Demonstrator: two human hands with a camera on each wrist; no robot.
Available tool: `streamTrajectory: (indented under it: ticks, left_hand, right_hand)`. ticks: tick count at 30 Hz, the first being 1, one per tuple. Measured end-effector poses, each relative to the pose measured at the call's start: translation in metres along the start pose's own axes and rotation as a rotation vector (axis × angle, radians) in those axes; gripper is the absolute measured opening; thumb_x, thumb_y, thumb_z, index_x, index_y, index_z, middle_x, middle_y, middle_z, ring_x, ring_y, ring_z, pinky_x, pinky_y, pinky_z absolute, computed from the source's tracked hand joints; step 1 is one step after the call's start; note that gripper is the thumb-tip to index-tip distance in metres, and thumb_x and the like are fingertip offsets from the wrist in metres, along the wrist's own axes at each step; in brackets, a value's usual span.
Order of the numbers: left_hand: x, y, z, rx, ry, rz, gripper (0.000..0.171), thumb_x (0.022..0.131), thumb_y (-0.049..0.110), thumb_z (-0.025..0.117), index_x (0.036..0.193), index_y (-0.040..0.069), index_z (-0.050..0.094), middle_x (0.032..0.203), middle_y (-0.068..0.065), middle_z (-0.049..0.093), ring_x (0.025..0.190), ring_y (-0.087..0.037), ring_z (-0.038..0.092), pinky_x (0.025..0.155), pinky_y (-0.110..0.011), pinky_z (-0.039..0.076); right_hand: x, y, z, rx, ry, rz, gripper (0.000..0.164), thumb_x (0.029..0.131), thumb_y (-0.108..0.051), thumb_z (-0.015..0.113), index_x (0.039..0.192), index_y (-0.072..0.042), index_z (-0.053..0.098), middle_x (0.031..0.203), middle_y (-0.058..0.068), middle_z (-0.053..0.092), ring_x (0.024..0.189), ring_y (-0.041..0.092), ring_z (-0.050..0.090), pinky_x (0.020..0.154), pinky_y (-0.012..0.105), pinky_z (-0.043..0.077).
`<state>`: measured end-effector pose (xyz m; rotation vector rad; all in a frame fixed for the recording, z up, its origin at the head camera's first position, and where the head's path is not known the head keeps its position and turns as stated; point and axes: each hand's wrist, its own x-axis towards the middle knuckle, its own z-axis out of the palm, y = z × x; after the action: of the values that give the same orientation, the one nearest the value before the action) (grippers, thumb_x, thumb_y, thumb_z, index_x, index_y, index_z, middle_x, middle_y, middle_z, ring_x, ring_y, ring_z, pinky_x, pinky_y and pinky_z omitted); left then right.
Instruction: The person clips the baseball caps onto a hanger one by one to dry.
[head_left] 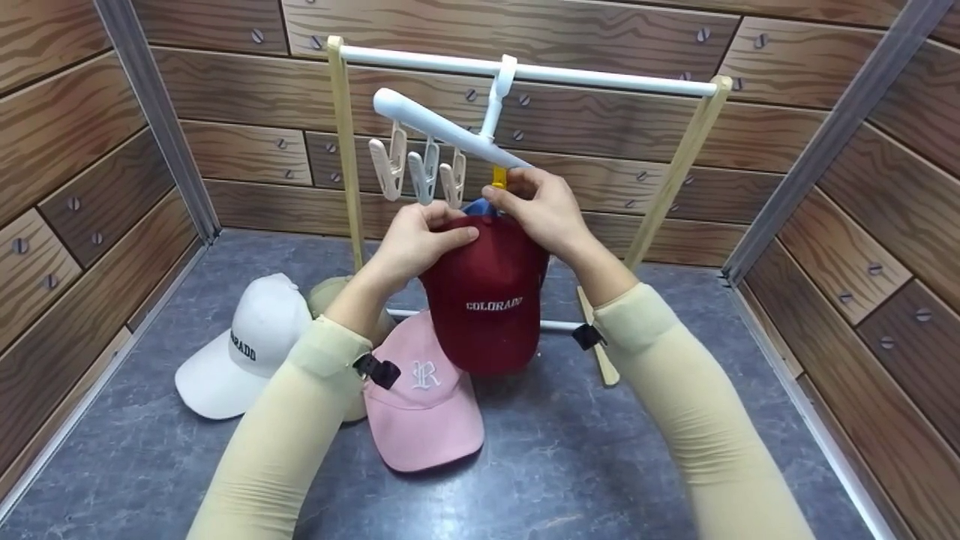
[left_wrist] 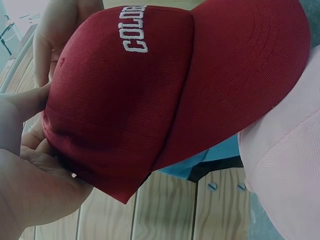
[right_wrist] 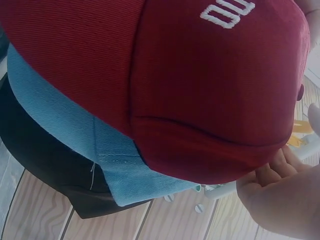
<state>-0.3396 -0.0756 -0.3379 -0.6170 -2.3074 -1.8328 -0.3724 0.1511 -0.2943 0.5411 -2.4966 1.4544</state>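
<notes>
A dark red cap (head_left: 487, 292) lettered COLORADO hangs upright below the white hanger (head_left: 442, 127), brim down. My left hand (head_left: 420, 244) pinches its crown at the top left, thumb in front. At the crown's upper right, my right hand (head_left: 551, 210) has thumb and fingers around a yellow clothespin (head_left: 499, 177) under the hanger bar. Behind the red cap, a blue cap (right_wrist: 107, 150) and a black cap (right_wrist: 55, 165) show in the right wrist view. The clothespin's lower end is hidden behind thumb and cap.
Two beige clothespins (head_left: 388, 165) and a grey-blue one (head_left: 424, 172) dangle from the tilted hanger's left arm. The hanger hooks on a rack's white rail (head_left: 600, 79). On the floor lie a pink cap (head_left: 424, 420), a white cap (head_left: 262, 330) and an olive cap (head_left: 326, 292).
</notes>
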Motion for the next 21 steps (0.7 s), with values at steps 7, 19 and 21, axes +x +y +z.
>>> streamTrajectory:
  ticks: [7, 19, 21]
  left_hand:
    - [0.000, 0.001, 0.000, -0.023, -0.013, 0.003, 0.018, 0.099, 0.018, 0.087, 0.111, 0.005, 0.084, 0.099, -0.005, 0.082, 0.081, -0.014, 0.070, 0.072, -0.028, 0.057]
    - [-0.002, 0.000, -0.001, -0.059, -0.055, 0.034, 0.015, 0.102, 0.014, 0.083, 0.113, 0.005, 0.081, 0.103, -0.006, 0.080, 0.086, -0.015, 0.069, 0.076, -0.029, 0.057]
    - [-0.002, -0.001, -0.001, -0.068, -0.065, 0.046, 0.015, 0.102, 0.013, 0.083, 0.113, 0.004, 0.080, 0.103, -0.006, 0.081, 0.086, -0.015, 0.069, 0.076, -0.029, 0.057]
  right_hand:
    - [0.001, -0.004, 0.001, -0.014, -0.004, -0.056, 0.040, 0.102, -0.039, 0.082, 0.120, -0.003, 0.078, 0.100, 0.006, 0.082, 0.095, 0.019, 0.074, 0.086, 0.029, 0.051]
    - [0.000, -0.017, -0.002, 0.080, -0.007, 0.019, 0.044, 0.101, -0.038, 0.083, 0.123, 0.000, 0.079, 0.101, 0.007, 0.080, 0.090, 0.016, 0.072, 0.080, 0.028, 0.054]
    - [0.000, -0.018, -0.002, 0.115, -0.017, 0.033, 0.041, 0.102, -0.036, 0.083, 0.121, 0.000, 0.079, 0.097, 0.006, 0.080, 0.083, 0.015, 0.072, 0.074, 0.027, 0.055]
